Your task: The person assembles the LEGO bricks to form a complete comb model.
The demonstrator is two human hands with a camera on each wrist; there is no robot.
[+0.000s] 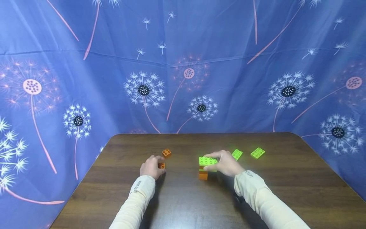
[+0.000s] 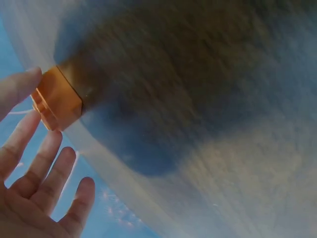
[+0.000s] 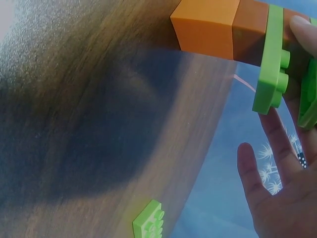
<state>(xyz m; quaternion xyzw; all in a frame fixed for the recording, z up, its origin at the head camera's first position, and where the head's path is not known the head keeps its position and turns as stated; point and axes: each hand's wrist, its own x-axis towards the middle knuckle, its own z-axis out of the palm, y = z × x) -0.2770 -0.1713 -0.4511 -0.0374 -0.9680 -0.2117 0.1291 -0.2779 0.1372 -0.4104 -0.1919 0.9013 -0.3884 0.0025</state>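
Against a blue curtain (image 1: 120,38), your left hand (image 1: 150,166) is pinching an orange block (image 2: 63,99) on the brown table (image 1: 177,203); your right hand (image 1: 226,163) is gripping the green block (image 1: 204,160) topping a stack (image 1: 203,175).

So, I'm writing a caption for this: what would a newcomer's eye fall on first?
The blue dandelion-print cloth behind the table fills most of the head view. Next comes the green-and-orange brick stack, gripped near its top by the right hand. To its left, the left hand pinches an orange brick.
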